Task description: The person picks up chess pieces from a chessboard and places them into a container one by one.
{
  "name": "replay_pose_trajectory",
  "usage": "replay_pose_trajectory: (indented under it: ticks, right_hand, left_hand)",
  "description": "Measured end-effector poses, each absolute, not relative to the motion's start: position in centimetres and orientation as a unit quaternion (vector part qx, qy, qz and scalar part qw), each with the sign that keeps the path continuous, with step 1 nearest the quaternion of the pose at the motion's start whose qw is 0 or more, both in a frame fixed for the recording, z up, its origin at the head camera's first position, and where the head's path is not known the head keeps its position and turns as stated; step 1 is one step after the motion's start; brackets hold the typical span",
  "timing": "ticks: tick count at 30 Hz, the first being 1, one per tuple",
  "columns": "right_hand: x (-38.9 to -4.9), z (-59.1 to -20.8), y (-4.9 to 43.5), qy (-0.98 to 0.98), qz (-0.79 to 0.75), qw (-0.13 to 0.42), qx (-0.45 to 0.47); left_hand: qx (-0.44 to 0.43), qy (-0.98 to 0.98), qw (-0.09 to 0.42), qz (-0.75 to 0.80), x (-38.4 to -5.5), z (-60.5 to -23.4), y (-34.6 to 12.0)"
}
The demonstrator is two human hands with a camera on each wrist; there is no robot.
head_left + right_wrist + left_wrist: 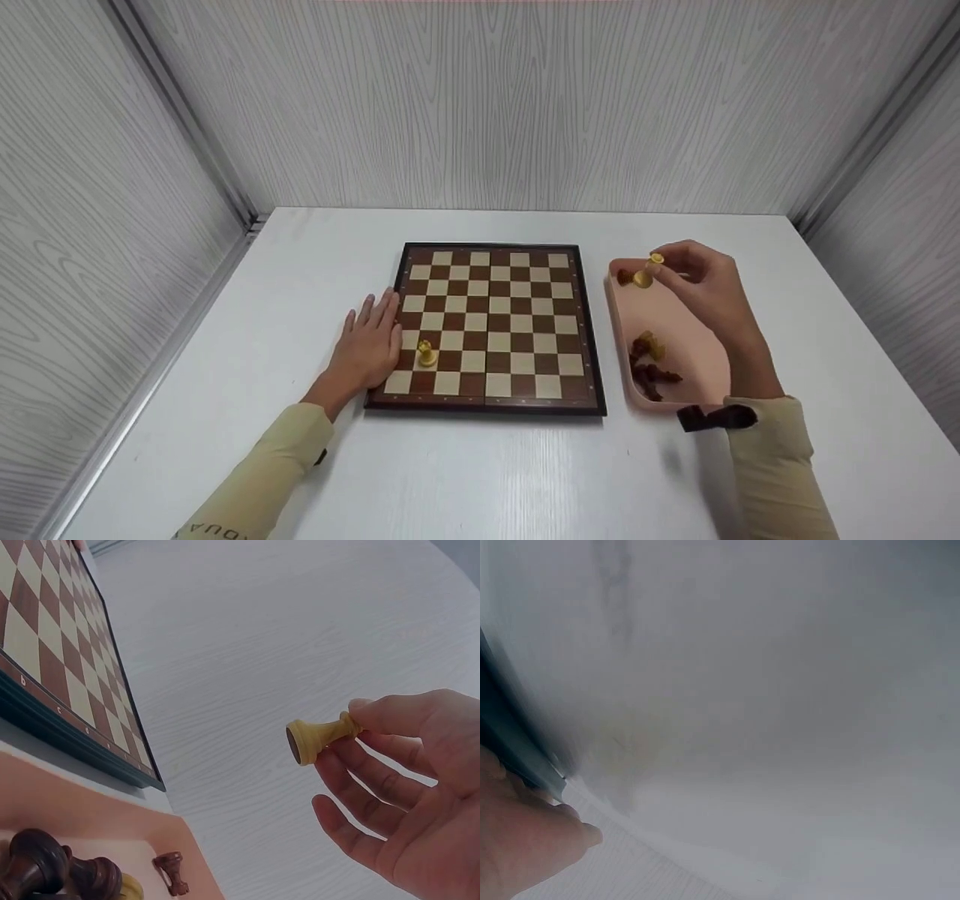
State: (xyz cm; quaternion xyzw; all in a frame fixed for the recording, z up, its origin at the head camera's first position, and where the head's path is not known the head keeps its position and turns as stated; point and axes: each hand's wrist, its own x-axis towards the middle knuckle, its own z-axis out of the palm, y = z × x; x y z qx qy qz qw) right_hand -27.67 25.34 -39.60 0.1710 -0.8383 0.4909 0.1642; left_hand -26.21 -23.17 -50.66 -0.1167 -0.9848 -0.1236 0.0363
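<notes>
My right hand [705,281] pinches a yellow chess piece [322,736] between thumb and fingers, above the far end of a pink tray [675,315]. The piece is tilted, its dark-bottomed base pointing away from the palm in the right wrist view. My left hand [367,341] lies flat with straight fingers against the left edge of the chessboard [487,400]. Near its thumb another yellow chess piece [427,354] stands upright on a light square. In the left wrist view only part of the left hand [532,840] shows at the board's edge.
Inside the tray lie several dark pieces [652,373] and a yellow one [654,345] at the near left. A dark rook [172,872] lies in its far corner. The white table [480,472] is bounded by grey wood-grain panels [487,112] at the back and sides.
</notes>
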Motion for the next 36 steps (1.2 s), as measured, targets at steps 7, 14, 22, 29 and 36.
replay_pose_trajectory:
  ticks: [7, 14, 22, 29, 36]
  right_hand:
    - [-27.7, -39.8, 27.3, -0.847, 0.475, 0.178, 0.158]
    - [-27.8, -40.1, 28.5, -0.854, 0.464, 0.178, 0.154]
    - [-27.7, -40.4, 30.1, -0.858, 0.463, 0.163, 0.153]
    - [-27.6, -40.5, 31.0, -0.865, 0.457, 0.158, 0.136]
    - [-27.0, -40.4, 31.0, -0.874, 0.451, 0.137, 0.114]
  left_hand:
    - [-0.115, -0.985, 0.031, -0.123, -26.4, -50.7, -23.2]
    - [-0.113, -0.985, 0.033, -0.124, -26.3, -50.7, -23.2]
    - [-0.114, -0.985, 0.035, -0.125, -26.3, -50.7, -23.1]
    - [-0.118, -0.985, 0.033, -0.123, -26.3, -50.7, -23.2]
    - [-0.117, -0.985, 0.032, -0.124, -26.4, -50.8, -23.2]
